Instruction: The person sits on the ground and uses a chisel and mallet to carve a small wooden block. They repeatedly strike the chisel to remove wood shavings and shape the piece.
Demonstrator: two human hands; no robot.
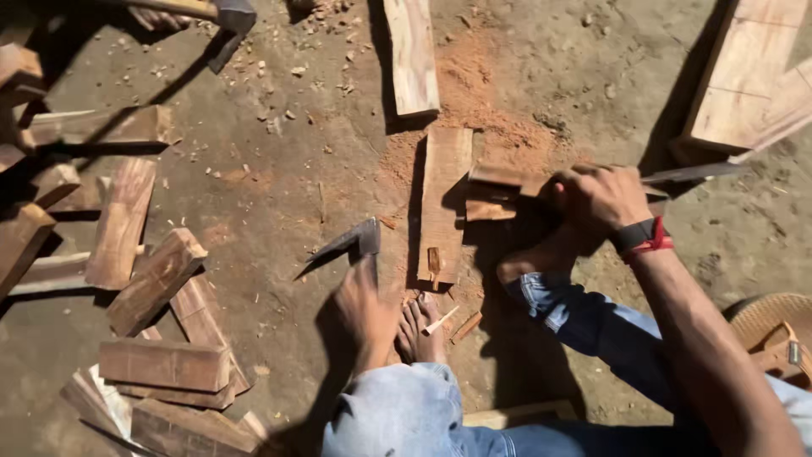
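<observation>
My right hand (600, 199), with a red and black wristband, grips a small brown wood block (495, 190) and holds it against a flat plank (444, 203) lying on the dirt. A thin dark blade-like piece (694, 173) sticks out to the right of that hand. My left hand (365, 313) is blurred and closed on the handle of an adze-like tool whose metal blade (351, 244) hangs just left of the plank. My bare feet (423, 326) rest near the plank's lower end.
Several cut wood blocks (156, 279) are piled at the left. A long plank (412, 55) lies at the top, pale boards (744, 76) at the top right. Another person's hand (156, 17) holds a tool (228, 13) at the top left. A woven hat (770, 326) sits at the right.
</observation>
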